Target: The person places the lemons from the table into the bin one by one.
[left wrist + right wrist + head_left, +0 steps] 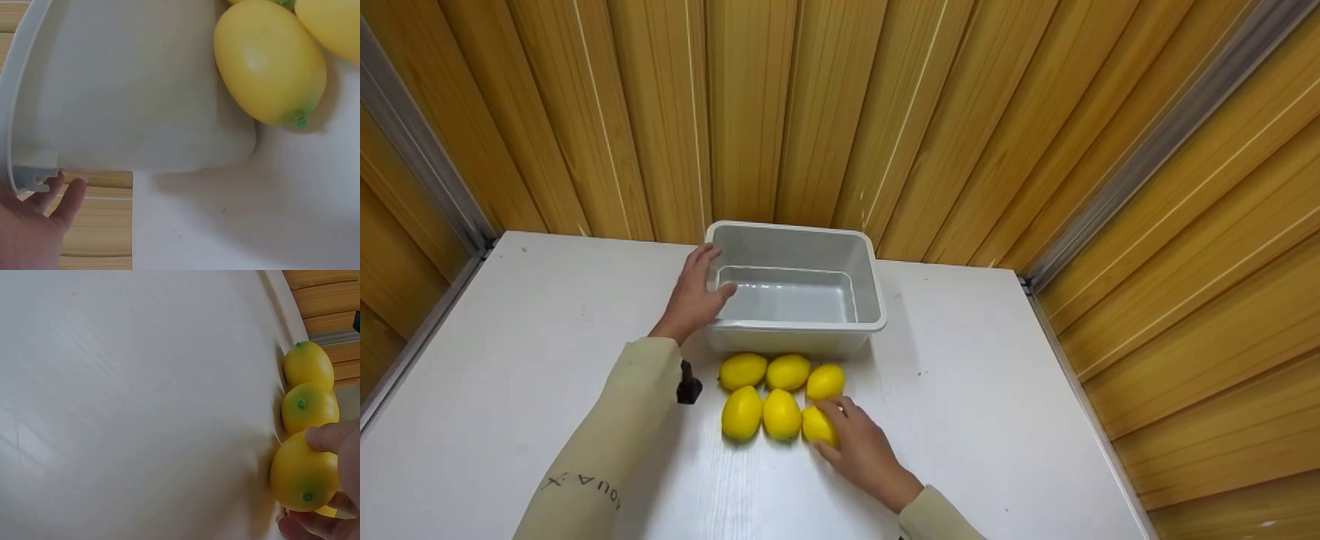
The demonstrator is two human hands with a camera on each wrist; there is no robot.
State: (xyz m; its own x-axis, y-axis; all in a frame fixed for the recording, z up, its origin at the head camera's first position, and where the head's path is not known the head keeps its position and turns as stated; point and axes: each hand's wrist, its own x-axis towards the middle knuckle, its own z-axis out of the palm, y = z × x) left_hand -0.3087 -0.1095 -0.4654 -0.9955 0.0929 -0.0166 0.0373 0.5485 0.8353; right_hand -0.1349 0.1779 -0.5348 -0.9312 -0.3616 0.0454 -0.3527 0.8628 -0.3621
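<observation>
A pale grey plastic bin (791, 327) stands at the back of the white table, with several yellow lemons (742, 373) in two rows of 3 before it. My left hand (695, 295) grips the bin's left rim, thumb over the inside; in the left wrist view, fingers (68, 202) show under the rim beside a small tab. My right hand (864, 450) holds the near-right lemon (817, 426) between thumb and fingers. The right wrist view shows this lemon (304, 472) with its green tip facing the camera, the thumb on its upper side and fingers below.
Wood-patterned panel walls (780, 112) rise behind the table and on both sides, with grey metal posts (1155, 142) at the corners. The white tabletop (975, 390) extends left and right of the bin. A small black device (688, 384) sits at the left cuff.
</observation>
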